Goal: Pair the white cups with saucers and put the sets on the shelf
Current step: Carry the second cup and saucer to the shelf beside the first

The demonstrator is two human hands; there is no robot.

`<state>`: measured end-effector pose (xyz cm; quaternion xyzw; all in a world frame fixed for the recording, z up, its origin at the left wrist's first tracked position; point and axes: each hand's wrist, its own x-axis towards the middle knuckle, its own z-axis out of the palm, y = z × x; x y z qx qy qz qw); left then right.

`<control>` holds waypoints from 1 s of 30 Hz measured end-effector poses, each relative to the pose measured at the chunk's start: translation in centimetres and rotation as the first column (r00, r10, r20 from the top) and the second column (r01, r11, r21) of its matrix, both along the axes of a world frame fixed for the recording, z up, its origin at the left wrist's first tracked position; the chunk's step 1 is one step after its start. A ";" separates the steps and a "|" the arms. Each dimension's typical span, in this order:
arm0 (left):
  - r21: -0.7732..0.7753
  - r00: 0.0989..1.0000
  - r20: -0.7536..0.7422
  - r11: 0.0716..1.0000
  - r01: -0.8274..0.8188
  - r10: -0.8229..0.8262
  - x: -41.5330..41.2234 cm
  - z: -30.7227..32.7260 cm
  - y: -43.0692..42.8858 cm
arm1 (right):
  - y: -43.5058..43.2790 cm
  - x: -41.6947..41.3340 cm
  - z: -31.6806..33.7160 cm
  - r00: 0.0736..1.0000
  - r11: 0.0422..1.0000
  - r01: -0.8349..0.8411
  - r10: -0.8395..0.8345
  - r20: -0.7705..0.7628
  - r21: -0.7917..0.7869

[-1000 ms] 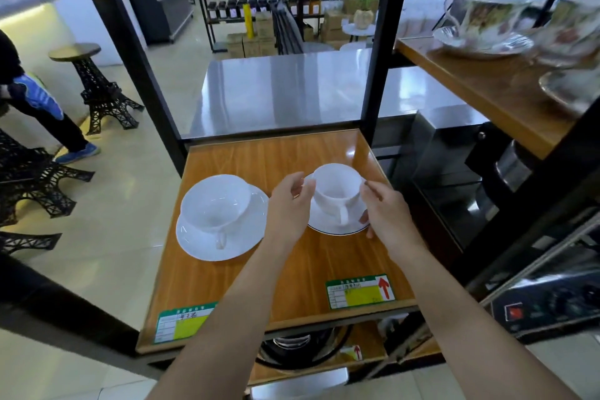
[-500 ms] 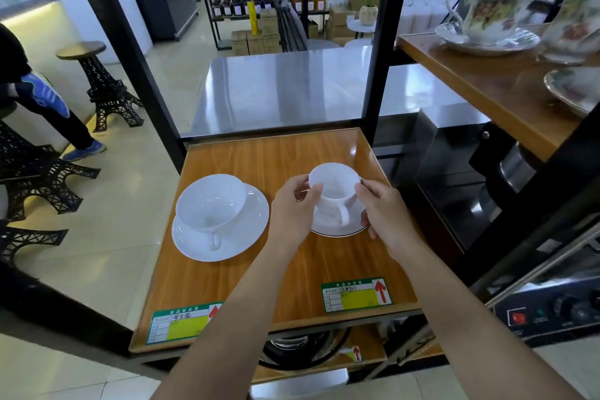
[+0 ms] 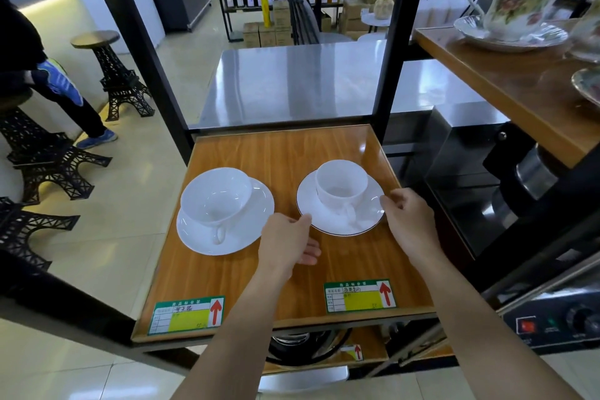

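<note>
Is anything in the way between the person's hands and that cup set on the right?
Nothing visible. The left hand and right hand sit at opposite edges of the right saucer, which carries its cup on the wooden shelf. The other cup set stands apart, leftward.

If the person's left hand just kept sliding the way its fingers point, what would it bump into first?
The left hand points up and to the right, with its fingertips already at the near-left rim of the gold-rimmed saucer. It would push that saucer first, then probably the white cup on it.

You have two white cups [image 3: 341, 183] upright on saucers [image 3: 341, 214] (right one dark-rimmed), side by side on the wooden shelf [image 3: 285, 153].
</note>
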<state>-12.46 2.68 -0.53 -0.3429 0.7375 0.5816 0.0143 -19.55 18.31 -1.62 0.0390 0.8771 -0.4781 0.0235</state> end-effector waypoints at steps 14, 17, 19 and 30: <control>0.136 0.997 -0.082 0.990 0.023 -0.012 0.6 -0.6 0.6 | 0.0 0.4 -0.5 0.996 0.989 -0.087 0.089 0.012 -0.123; 0.137 0.997 -0.079 0.991 -0.004 0.015 0.6 -0.6 0.6 | 0.1 0.4 -0.8 0.994 0.986 -0.108 0.110 0.008 -0.128; 0.148 0.996 -0.079 0.989 -0.023 0.035 0.7 -0.6 0.6 | 0.2 0.4 -1.0 0.993 0.984 -0.119 0.120 0.000 -0.129; 0.197 0.988 -0.093 0.975 -0.106 0.127 1.2 -0.9 0.1 | 0.4 0.4 -1.3 0.972 0.972 -0.233 0.231 -0.052 -0.031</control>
